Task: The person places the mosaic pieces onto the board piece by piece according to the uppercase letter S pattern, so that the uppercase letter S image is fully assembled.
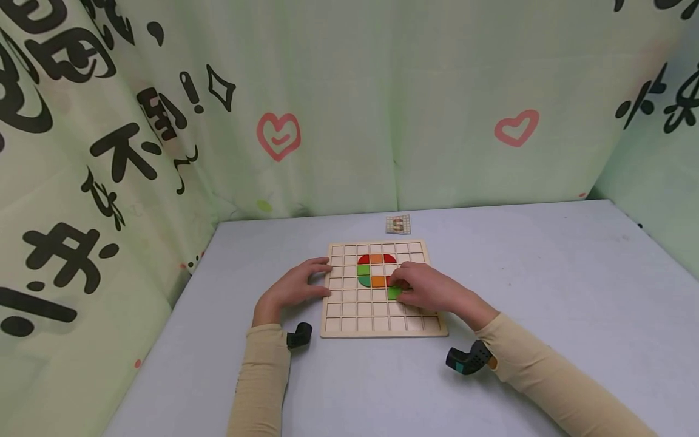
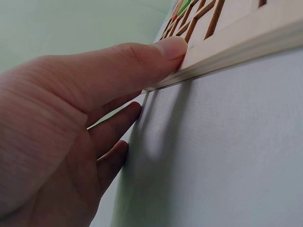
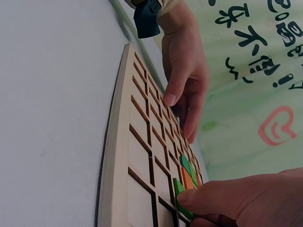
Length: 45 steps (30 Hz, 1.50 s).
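Note:
A wooden grid board (image 1: 355,328) lies flat, with coloured tiles forming a curved pattern: a red tile (image 1: 389,259), orange tiles (image 1: 378,281), a light green tile (image 1: 363,270) and a dark green rounded tile (image 1: 363,281). My left hand (image 1: 297,284) is at the board's left side, fingers extended and thumb tip on the rim (image 2: 213,56). My right hand (image 1: 428,285) is over the board's right half, fingers curled, thumb and fingers pinching a green square tile (image 1: 394,294). Another red tile (image 1: 388,281) is partly hidden under its index finger.
A small patterned card (image 1: 398,224) lies behind the board on the white table (image 1: 546,273). A green curtain with black writing and hearts (image 1: 338,170) stands along the back and sides. A black wrist device (image 1: 468,358) is on the right arm, another (image 1: 299,335) on the left.

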Each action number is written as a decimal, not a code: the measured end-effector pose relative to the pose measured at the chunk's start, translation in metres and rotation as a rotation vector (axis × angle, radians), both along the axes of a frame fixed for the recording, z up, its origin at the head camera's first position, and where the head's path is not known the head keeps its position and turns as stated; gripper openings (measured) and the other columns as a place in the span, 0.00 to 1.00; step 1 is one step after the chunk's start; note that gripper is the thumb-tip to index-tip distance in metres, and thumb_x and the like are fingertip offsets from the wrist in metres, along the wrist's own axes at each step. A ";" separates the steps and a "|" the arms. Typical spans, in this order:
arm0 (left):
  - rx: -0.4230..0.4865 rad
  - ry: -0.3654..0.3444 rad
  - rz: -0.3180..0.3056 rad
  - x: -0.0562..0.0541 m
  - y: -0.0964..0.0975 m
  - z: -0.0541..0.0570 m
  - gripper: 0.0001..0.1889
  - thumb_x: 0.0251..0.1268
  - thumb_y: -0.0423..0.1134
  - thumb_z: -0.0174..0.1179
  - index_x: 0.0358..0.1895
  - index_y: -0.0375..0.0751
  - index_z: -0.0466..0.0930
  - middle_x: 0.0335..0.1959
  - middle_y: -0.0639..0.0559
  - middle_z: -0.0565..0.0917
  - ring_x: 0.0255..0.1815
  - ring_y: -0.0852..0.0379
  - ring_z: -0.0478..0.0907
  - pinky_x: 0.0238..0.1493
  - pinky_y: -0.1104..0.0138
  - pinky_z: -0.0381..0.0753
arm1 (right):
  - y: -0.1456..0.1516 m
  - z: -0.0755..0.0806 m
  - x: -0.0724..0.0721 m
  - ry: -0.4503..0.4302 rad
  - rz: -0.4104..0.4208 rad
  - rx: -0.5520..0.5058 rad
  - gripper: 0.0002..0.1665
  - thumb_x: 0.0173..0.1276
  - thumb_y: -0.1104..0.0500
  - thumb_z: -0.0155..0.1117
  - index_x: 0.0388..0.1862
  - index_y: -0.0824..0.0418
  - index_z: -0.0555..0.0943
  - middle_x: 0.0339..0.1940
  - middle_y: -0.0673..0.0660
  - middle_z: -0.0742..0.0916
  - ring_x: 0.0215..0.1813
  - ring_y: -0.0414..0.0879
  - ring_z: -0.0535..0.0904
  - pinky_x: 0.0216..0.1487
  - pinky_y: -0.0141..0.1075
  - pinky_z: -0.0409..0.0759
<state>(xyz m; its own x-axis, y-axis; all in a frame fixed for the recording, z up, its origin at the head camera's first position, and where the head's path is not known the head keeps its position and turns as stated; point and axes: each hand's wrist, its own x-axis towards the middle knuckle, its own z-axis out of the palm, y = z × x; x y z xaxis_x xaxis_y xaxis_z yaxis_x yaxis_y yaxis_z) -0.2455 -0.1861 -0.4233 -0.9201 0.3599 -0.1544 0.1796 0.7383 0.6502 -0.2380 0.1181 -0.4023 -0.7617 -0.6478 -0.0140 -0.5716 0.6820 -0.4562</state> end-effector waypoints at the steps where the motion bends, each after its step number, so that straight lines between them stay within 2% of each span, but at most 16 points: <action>1: 0.000 -0.001 0.001 0.000 0.000 0.000 0.31 0.64 0.42 0.69 0.70 0.38 0.73 0.79 0.46 0.63 0.81 0.44 0.55 0.79 0.50 0.58 | 0.000 0.000 0.000 -0.001 -0.001 0.002 0.12 0.67 0.64 0.68 0.48 0.64 0.85 0.42 0.55 0.85 0.39 0.44 0.76 0.43 0.34 0.80; 20: -0.009 -0.003 -0.001 -0.001 -0.001 -0.002 0.31 0.64 0.41 0.69 0.70 0.37 0.73 0.79 0.45 0.63 0.81 0.43 0.55 0.79 0.49 0.58 | -0.002 -0.003 -0.001 -0.010 -0.005 0.003 0.10 0.66 0.63 0.69 0.46 0.62 0.85 0.42 0.54 0.86 0.40 0.44 0.77 0.44 0.34 0.80; 25: -0.011 -0.005 -0.005 -0.001 0.000 -0.001 0.32 0.64 0.41 0.69 0.70 0.37 0.72 0.79 0.45 0.62 0.81 0.43 0.54 0.79 0.49 0.58 | -0.001 -0.002 -0.005 -0.022 -0.052 -0.013 0.10 0.67 0.65 0.66 0.47 0.62 0.86 0.42 0.54 0.86 0.40 0.45 0.76 0.43 0.35 0.79; 32: -0.007 -0.005 -0.004 0.000 0.000 0.000 0.32 0.65 0.42 0.68 0.71 0.38 0.72 0.79 0.46 0.62 0.81 0.44 0.54 0.79 0.50 0.58 | 0.004 -0.004 -0.012 0.035 -0.129 -0.022 0.13 0.66 0.65 0.64 0.48 0.67 0.84 0.41 0.56 0.85 0.42 0.47 0.78 0.47 0.40 0.81; 37: -0.006 -0.014 0.007 -0.001 0.000 -0.001 0.32 0.65 0.42 0.68 0.71 0.38 0.72 0.79 0.46 0.62 0.81 0.44 0.54 0.79 0.50 0.58 | 0.002 -0.005 -0.015 0.021 -0.123 -0.010 0.12 0.68 0.63 0.66 0.47 0.66 0.85 0.41 0.56 0.85 0.42 0.47 0.78 0.48 0.41 0.82; 45: -0.007 -0.006 0.005 -0.001 0.000 -0.003 0.32 0.65 0.43 0.68 0.70 0.39 0.72 0.79 0.47 0.63 0.81 0.44 0.55 0.79 0.50 0.58 | -0.005 -0.003 -0.020 0.001 -0.100 0.033 0.08 0.68 0.61 0.67 0.42 0.64 0.85 0.37 0.56 0.84 0.39 0.46 0.74 0.41 0.36 0.77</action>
